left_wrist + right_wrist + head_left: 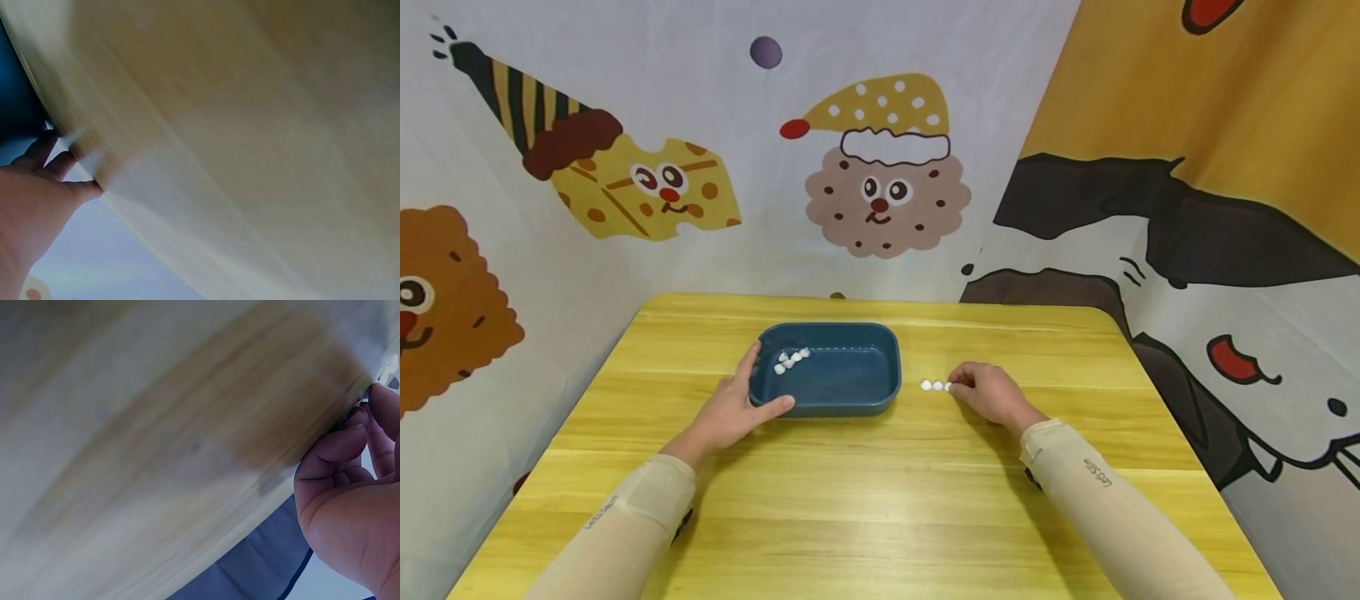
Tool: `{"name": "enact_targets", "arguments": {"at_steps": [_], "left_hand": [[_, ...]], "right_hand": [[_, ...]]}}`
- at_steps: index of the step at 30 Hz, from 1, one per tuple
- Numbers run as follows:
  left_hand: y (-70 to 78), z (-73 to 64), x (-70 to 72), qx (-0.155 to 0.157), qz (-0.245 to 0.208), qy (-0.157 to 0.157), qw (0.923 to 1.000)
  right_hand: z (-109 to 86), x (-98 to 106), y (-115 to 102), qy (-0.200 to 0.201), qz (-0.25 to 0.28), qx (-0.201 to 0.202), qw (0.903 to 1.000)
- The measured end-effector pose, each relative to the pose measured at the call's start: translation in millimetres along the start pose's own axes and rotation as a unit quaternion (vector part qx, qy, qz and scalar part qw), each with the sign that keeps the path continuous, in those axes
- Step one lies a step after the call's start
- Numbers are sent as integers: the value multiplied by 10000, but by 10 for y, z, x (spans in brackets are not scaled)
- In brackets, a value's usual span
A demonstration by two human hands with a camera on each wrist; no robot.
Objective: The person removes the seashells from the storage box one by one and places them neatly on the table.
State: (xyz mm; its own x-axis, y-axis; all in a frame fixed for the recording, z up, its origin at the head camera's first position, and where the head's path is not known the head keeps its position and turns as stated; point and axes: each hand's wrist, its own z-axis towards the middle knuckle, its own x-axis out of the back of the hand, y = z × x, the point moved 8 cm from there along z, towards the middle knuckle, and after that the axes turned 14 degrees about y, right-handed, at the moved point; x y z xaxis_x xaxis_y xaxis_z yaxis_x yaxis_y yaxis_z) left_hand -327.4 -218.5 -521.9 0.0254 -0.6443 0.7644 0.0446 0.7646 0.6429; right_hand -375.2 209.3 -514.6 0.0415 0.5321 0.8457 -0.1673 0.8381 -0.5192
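Observation:
A dark blue rectangular tray [838,410] stands on the wooden table, with several small white rounded pieces [792,360] grouped in its left part. My left hand [730,412] rests against the tray's left end, thumb stretched along the front wall and fingers up the left side. To the right of the tray, a short row of similar white pieces [932,385] lies on the table. At the row's right end, my right hand [990,393] pinches a white piece between thumb and forefinger, the other fingers curled in.
The light wooden table [850,508] reaches back to a cloth [700,67] printed with cartoon figures. Another patterned cloth [1240,242] hangs along the right side. Both forearms wear beige sleeves [1097,492].

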Motion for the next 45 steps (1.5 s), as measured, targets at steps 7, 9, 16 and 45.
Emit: {"name": "enact_targets", "arguments": {"at_steps": [7,9,16,45], "left_hand": [[5,0,-1,-5,9,-6,10000],[4,-1,-1,-3,2,-6,10000],[11,-1,0,40,-23,-39,10000],[0,-9,1,30,-236,-112,9997]], "right_hand": [[-8,4,-6,24,-22,-28,10000],[-10,10,-7,48,-18,-39,10000],[1,21,10,3,103,-136,9999],[404,-1208,-2653,-814,128,1472,9857]]}}
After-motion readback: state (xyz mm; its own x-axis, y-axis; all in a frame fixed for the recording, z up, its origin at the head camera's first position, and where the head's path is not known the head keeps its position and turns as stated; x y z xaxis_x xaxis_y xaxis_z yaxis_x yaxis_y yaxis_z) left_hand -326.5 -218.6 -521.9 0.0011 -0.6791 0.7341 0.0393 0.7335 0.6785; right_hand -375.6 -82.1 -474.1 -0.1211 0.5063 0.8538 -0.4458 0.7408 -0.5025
